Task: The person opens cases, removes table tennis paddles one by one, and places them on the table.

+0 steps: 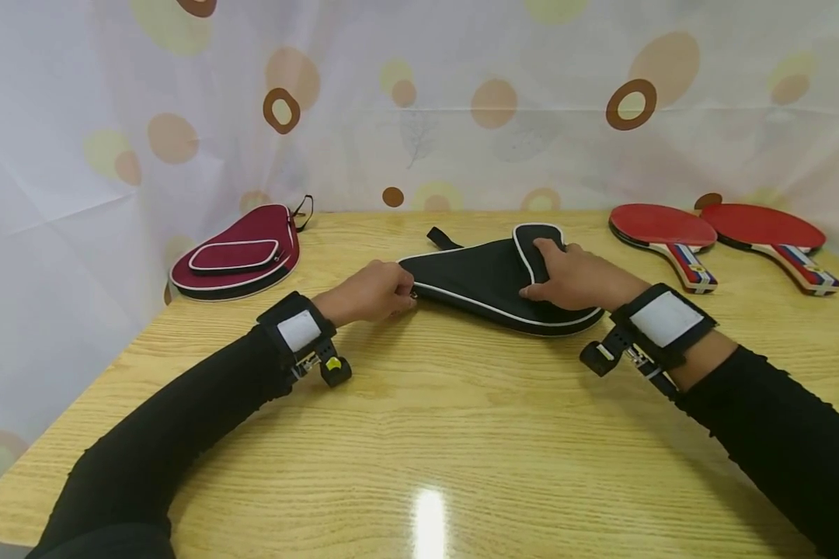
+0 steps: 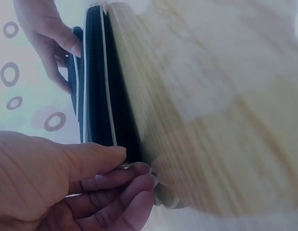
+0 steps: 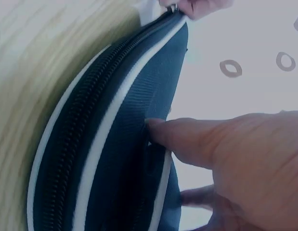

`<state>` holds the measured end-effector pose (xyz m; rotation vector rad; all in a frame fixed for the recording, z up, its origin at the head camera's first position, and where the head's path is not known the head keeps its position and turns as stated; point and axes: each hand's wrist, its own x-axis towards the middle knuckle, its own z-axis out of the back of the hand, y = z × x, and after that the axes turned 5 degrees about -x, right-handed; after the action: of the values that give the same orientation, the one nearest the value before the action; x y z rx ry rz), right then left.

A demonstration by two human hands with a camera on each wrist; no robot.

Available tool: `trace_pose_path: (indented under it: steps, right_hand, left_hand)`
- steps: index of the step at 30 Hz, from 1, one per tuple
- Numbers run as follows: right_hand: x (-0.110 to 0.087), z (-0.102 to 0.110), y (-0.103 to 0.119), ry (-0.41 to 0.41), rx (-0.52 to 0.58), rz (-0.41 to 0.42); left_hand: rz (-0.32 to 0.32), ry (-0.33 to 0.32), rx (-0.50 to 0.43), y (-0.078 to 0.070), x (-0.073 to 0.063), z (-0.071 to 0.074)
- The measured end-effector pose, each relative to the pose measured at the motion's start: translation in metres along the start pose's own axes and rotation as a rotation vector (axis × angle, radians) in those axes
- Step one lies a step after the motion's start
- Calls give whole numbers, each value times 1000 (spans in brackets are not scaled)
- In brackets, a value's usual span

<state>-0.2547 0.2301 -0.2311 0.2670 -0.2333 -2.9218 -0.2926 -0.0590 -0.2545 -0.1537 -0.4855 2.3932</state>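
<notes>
A black table tennis bat case [image 1: 471, 272] with white piping lies flat near the middle of the table, its narrow end to the left. At that narrow end my left hand [image 1: 377, 292] pinches a small metal zipper pull [image 2: 124, 166] between thumb and fingers. The zipper [image 3: 74, 130] along the near side looks closed. My right hand [image 1: 579, 279] grips the raised front pocket [image 1: 538, 233] on the wide end, thumb [image 3: 161, 132] on the near side and fingers over the far side.
A maroon bat case [image 1: 234, 244] with a small pocket lies at the back left. Two red table tennis bats, one nearer [image 1: 664, 225] and one farther right [image 1: 769, 225], lie at the back right. A patterned curtain [image 1: 419, 101] hangs behind the table.
</notes>
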Motion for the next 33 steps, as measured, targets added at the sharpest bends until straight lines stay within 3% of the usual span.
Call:
trace_pose_path:
  steps: [8, 16, 25, 33]
  right_hand:
    - [8, 7, -12, 28, -10, 10]
    - [12, 14, -20, 73, 1, -29]
    - [24, 22, -34, 126, 70, 13]
    - [31, 25, -41, 53, 48, 66]
  left_hand:
    - [-3, 28, -5, -1, 0, 3]
    - [-49, 55, 5, 0, -3, 5]
    - [-140, 126, -27, 3, -3, 9]
    - [-185, 200, -36, 2, 1, 9]
